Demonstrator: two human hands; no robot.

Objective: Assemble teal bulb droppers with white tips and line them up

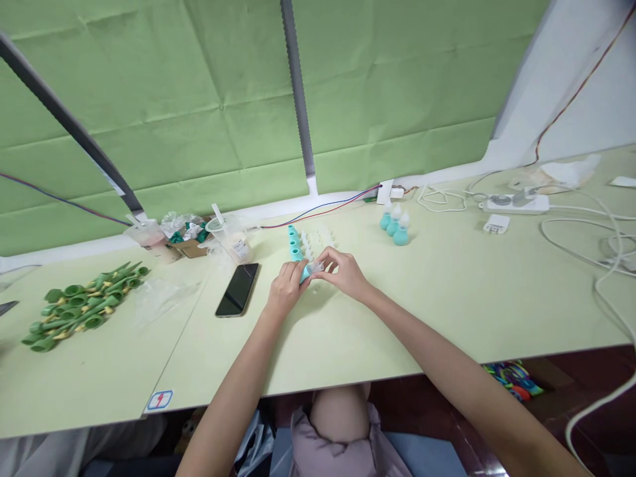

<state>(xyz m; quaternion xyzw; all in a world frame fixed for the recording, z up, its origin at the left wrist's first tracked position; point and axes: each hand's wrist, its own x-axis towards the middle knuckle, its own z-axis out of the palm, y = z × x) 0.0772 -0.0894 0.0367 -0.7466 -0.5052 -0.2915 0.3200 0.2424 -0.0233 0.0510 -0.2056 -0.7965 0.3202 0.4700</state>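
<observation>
- The left hand (285, 286) is closed around a small teal rubber bulb (305, 272), holding it just above the pale green table (447, 311).
- The right hand (344, 270) pinches a small clear plastic tip (317, 267) between thumb and fingers — the tip meets the open end of the bulb, and the two hands touch there.
- Just behind the hands stands a short row of teal bulbs (293, 242) beside a cluster of loose clear plastic tips (318, 238).
- Further right, three assembled teal bulbs with white tips (395, 226) stand together, well apart from the hands.
- A black smartphone (238, 289) lies face up to the left of the left hand.
- Behind the phone stand clear plastic drink cups (231, 238) and a small cardboard box (191, 246) with crumpled wrapping.
- At far left lies a heap of green plastic funnel-shaped parts (82, 305) — beside it a clear plastic bag (159, 298).
- At far right a white power strip (517, 202) sits among white cables (596, 238).
- A green cloth backdrop (199, 99) hangs behind the table.
</observation>
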